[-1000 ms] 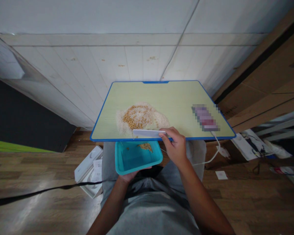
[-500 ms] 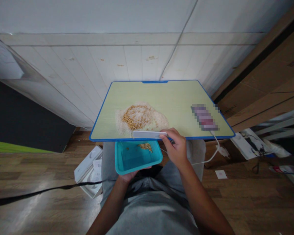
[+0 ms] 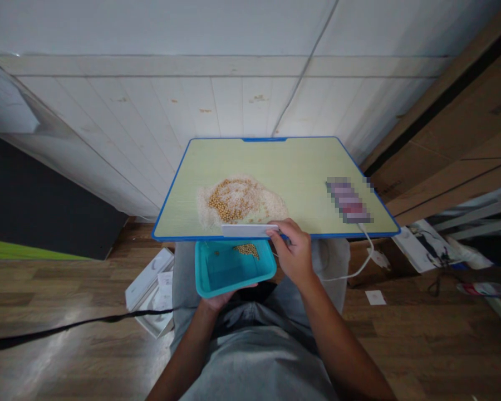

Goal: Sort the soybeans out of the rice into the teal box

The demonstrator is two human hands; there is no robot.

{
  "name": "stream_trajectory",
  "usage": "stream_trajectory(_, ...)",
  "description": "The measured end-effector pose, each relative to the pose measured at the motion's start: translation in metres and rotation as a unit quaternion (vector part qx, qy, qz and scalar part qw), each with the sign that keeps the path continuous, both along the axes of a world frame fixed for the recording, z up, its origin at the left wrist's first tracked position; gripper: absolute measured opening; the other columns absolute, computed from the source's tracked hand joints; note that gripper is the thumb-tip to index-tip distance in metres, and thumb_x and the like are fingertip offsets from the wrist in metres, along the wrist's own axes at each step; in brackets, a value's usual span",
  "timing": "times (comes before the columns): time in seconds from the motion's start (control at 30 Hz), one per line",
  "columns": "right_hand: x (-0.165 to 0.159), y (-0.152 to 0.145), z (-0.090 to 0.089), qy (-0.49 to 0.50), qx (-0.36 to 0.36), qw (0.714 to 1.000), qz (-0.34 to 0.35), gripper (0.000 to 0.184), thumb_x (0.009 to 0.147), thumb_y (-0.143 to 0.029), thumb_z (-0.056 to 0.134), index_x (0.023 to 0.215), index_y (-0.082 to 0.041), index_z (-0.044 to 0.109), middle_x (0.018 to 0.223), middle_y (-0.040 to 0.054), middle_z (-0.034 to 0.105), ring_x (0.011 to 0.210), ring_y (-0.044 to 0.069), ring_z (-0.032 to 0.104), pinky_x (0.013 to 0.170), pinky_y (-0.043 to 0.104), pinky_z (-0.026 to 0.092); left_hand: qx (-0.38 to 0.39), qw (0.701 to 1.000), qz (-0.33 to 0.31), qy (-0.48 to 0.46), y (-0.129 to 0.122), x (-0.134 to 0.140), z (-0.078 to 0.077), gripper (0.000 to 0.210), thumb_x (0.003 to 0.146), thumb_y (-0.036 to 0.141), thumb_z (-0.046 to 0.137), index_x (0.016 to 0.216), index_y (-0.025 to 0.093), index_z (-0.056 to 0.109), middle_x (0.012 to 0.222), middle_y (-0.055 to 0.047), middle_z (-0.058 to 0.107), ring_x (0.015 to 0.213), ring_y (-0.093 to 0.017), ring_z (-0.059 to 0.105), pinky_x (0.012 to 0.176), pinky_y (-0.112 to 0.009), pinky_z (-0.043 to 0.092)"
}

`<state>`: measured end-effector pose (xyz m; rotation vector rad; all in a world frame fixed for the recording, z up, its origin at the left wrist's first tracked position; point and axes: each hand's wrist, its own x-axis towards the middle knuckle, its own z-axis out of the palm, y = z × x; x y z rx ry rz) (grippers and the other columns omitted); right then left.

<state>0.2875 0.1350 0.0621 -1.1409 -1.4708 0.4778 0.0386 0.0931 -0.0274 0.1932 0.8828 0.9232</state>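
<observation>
Flat white strip (image 3: 244,230), long axis crosswise, free end pointing left, is pinched below frame centre by the right hand (image 3: 294,250); a teal rectangular tub (image 3: 234,287) is supported by the left hand (image 3: 218,302), finger spread hidden.

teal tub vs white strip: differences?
The tub is teal, the strip white. The tub is deep and hollow, the strip flat and thin. The left hand supports the tub from below; the right hand grips the strip's end. Both are by the table.
</observation>
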Motion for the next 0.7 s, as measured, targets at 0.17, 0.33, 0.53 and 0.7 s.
stream_trajectory(0.17, 0.0, 0.0, 0.0, 0.011, -0.001, 1.0, -0.005, 0.023, 0.119, -0.04, 0.081, 0.11, -0.03, 0.099, 0.1, 0.0081, 0.092, 0.093, 0.029, 0.084, 0.091, 0.041, 0.072, -0.011, 1.0, 0.014, -0.02, -0.001, -0.003, -0.006, 0.073, 0.093, 0.094, 0.083, 0.14, 0.04, 0.095, 0.183, -0.009, 0.081, 0.188, -0.063, 0.052, 0.145, -0.092, 0.047)
stream_trajectory(0.33, -0.003, 0.002, 0.0, 0.01, -0.012, 1.0, 0.013, 0.023, 0.118, -0.042, 0.082, 0.11, -0.03, 0.099, 0.101, 0.0084, 0.093, 0.093, 0.03, 0.085, 0.092, 0.042, 0.073, -0.001, 1.0, 0.006, -0.008, -0.003, -0.009, -0.019, 0.069, 0.091, 0.089, 0.089, 0.145, 0.047, 0.094, 0.186, -0.007, 0.08, 0.192, -0.059, 0.047, 0.143, -0.089, 0.048)
stream_trajectory(0.53, -0.01, 0.005, 0.0, 0.006, 0.0, 1.0, -0.009, 0.021, 0.119, -0.037, 0.081, 0.113, -0.03, 0.1, 0.104, 0.0088, 0.095, 0.098, 0.03, 0.088, 0.096, 0.043, 0.075, 0.013, 1.0, -0.01, -0.011, -0.003, -0.015, -0.03, 0.063, 0.091, 0.085, 0.09, 0.145, 0.052, 0.097, 0.183, -0.004, 0.082, 0.194, -0.058, 0.043, 0.145, -0.087, 0.048)
stream_trajectory(0.7, -0.015, 0.007, 0.001, 0.005, 0.003, 1.0, 0.012, 0.023, 0.12, -0.04, 0.081, 0.115, -0.029, 0.101, 0.104, 0.0083, 0.095, 0.098, 0.029, 0.089, 0.095, 0.041, 0.075, 0.047, 0.996, -0.034, -0.062, -0.001, -0.013, -0.03, 0.063, 0.106, 0.082, 0.072, 0.146, 0.043, 0.1, 0.185, -0.002, 0.08, 0.196, -0.061, 0.037, 0.145, -0.093, 0.045)
